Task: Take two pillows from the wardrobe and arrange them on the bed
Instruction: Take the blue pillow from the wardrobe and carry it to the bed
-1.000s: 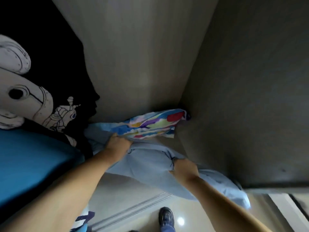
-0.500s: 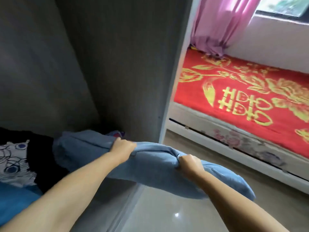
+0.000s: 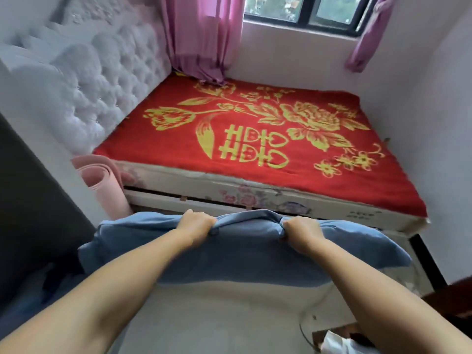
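A light blue pillow (image 3: 245, 256) hangs in the air in front of me, held level by its upper edge. My left hand (image 3: 195, 227) grips the edge left of centre and my right hand (image 3: 302, 235) grips it right of centre, both fists closed on the fabric. Beyond the pillow lies the bed (image 3: 255, 139), covered by a red blanket with a gold flower pattern. No pillow lies on the bed. The dark wardrobe side (image 3: 30, 200) stands at the left edge of the view; its inside is out of sight.
A white tufted headboard (image 3: 97, 80) runs along the bed's left side. A rolled pink mat (image 3: 102, 185) leans between headboard and bed frame. Pink curtains (image 3: 201, 37) hang by the window (image 3: 301, 11). Pale floor lies below the pillow. A dark wooden object sits at the right edge.
I have drawn the blue pillow out of the wardrobe and turned right to face the bed. Both hands keep the same grip. The colourful second pillow has dropped out of view.
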Available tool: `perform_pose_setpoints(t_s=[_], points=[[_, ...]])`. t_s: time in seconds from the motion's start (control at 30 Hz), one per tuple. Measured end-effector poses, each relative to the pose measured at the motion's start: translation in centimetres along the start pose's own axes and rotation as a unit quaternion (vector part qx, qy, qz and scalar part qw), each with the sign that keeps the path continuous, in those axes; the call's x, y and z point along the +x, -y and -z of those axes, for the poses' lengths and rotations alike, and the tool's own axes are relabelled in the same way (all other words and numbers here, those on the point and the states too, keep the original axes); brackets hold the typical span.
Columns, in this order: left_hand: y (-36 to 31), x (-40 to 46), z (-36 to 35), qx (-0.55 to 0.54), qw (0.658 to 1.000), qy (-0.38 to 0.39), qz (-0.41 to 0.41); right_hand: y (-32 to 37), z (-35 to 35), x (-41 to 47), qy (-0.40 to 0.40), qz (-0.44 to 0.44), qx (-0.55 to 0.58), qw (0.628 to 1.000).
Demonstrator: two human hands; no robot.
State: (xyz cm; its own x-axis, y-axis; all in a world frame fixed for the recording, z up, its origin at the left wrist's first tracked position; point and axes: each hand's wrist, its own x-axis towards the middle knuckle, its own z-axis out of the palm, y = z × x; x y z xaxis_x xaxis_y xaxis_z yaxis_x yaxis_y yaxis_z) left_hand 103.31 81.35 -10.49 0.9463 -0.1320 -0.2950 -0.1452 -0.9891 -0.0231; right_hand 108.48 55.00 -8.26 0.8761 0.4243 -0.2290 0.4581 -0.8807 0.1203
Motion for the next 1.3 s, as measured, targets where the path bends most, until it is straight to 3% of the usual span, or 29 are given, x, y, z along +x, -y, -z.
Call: perform_pose_setpoints(t_s=[0.2, 0.7, 0.97, 1.3], points=[[-1.4, 7.8, 3.5, -0.003, 1.0, 0.013, -0.02, -6.1, 0.9, 5.4, -0.006, -0.002, -0.045, 0.999], [9.6, 32.8, 18.0, 0.073, 0.994, -0.067, -0.055, -14.1, 9.7, 29.9, -0.084, -0.05, -0.036, 0.995], [13.9, 44.3, 23.0, 0.038, 0.996, -0.073, -0.016, -19.0, 15.2, 44.1, -0.101, 0.0, -0.045, 0.994], [23.4, 57.5, 25.9, 0.025, 0.999, -0.033, 0.028, -18.7, 19.2, 61.5, -0.08, 0.033, -0.048, 0.995]])
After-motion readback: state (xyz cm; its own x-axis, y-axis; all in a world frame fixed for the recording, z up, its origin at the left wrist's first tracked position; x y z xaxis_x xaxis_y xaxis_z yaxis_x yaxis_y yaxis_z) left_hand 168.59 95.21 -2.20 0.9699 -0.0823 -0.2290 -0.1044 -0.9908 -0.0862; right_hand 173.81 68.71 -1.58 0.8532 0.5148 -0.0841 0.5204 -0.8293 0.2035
